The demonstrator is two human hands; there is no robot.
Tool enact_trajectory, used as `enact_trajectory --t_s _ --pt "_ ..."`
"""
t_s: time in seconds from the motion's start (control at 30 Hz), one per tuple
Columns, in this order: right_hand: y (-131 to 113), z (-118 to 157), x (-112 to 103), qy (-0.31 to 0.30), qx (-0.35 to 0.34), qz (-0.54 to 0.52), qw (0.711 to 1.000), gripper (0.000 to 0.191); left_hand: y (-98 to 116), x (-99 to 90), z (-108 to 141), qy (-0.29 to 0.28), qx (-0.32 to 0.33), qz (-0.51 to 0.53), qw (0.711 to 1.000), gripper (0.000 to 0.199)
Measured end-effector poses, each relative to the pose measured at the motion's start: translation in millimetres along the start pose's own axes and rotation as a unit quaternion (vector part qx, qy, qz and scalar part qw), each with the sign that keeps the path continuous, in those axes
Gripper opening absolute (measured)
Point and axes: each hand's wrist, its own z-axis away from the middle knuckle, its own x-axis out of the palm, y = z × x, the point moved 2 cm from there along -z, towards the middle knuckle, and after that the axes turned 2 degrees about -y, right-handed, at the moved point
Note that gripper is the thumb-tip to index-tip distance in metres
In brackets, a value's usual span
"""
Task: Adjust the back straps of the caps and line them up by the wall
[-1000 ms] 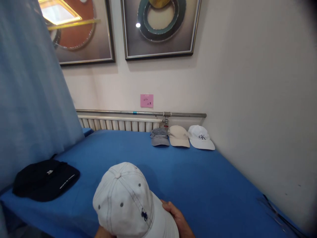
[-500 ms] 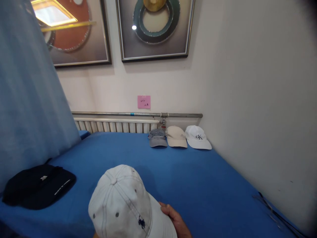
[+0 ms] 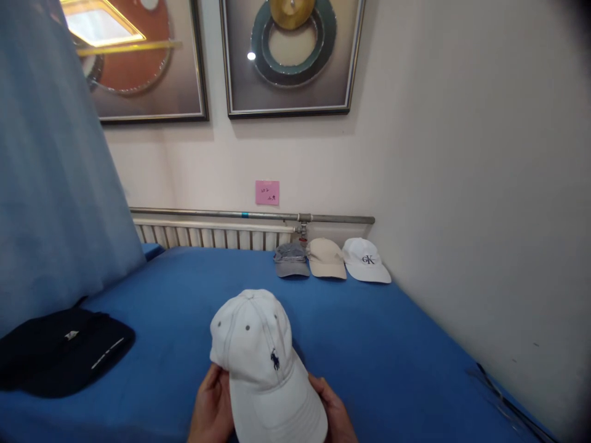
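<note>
A white cap [image 3: 258, 344] with a dark blue horse-and-rider logo is held up at the lower middle, its crown upward and its brim toward me. My left hand [image 3: 212, 403] grips the cap's lower left edge, fingers partly hidden behind it. On the brim's right edge, my right hand [image 3: 333, 411] is closed, with its fingertips against the brim. Both hands are over the blue-covered surface [image 3: 392, 369].
A grey cap [image 3: 292, 259], a beige cap [image 3: 326, 258] and a white CK cap [image 3: 366, 260] stand in a row at the back. A black cap [image 3: 69, 351] lies left, near a blue curtain [image 3: 60, 154]. Cables [image 3: 508, 406] lie at the right edge.
The white cap has moved away from me and to the right, and now shows more of its brim. My left hand has come into fuller view at the cap's left edge.
</note>
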Motion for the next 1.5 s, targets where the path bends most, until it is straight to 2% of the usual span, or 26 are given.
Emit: enact_trajectory --t_s 0.13,0.27,0.43,0.53,0.63,0.77,0.87,0.93,1.07,1.2,1.3,1.37,1.5 --pt "3 -4 -2 0.010 -0.009 -0.022 1.000 0.031 2 5.2 -3 -0.042 0.032 0.022 0.998 0.046" --pt "6 -7 -6 0.010 -0.044 -0.024 0.999 0.029 2 8.9 -5 -0.078 0.010 0.038 0.996 0.039" --pt "8 -7 -6 -0.024 -0.053 -0.034 0.998 0.033 7 -10.0 -5 -0.072 -0.004 0.037 0.997 0.036" --pt "7 -6 -6 -0.022 -0.050 -0.037 0.998 0.033 11 -18.6 -5 -0.074 -0.008 0.047 0.996 0.039" --pt "6 -6 -6 -0.021 -0.043 -0.021 0.999 0.031 12 -18.3 -6 -0.040 -0.029 0.031 0.998 0.038" --pt "1 -6 -6 -0.034 -0.092 -0.018 0.995 0.040 8 -6.8 -2 0.074 -0.104 0.003 0.992 0.033" --pt "-1 -6 -5 -0.024 -0.105 -0.025 0.994 0.036 4 5.1 5 0.157 -0.169 0.013 0.973 0.029" --pt "-2 -7 -4 -0.009 -0.100 -0.031 0.994 0.032 4 11.3 8 0.194 -0.174 0.013 0.965 0.029" --pt "-3 -10 -5 0.007 -0.123 -0.057 0.991 0.032 5 14.9 7 0.246 -0.131 -0.010 0.960 0.031" --pt "-3 -12 -10 0.011 -0.125 -0.069 0.990 0.035 7 11.7 5 0.280 -0.089 -0.043 0.955 0.037" --pt "-3 -11 -9 0.008 -0.112 -0.076 0.991 0.037 8 10.7 6 0.285 -0.078 -0.060 0.954 0.045" --pt "-3 -10 -7 0.008 -0.105 -0.084 0.991 0.036 8 12.7 6 0.269 -0.091 -0.054 0.957 0.048" --pt "-3 -7 -2 -0.004 -0.078 -0.084 0.993 0.035 6 21.8 8 0.252 -0.159 -0.043 0.954 0.044"
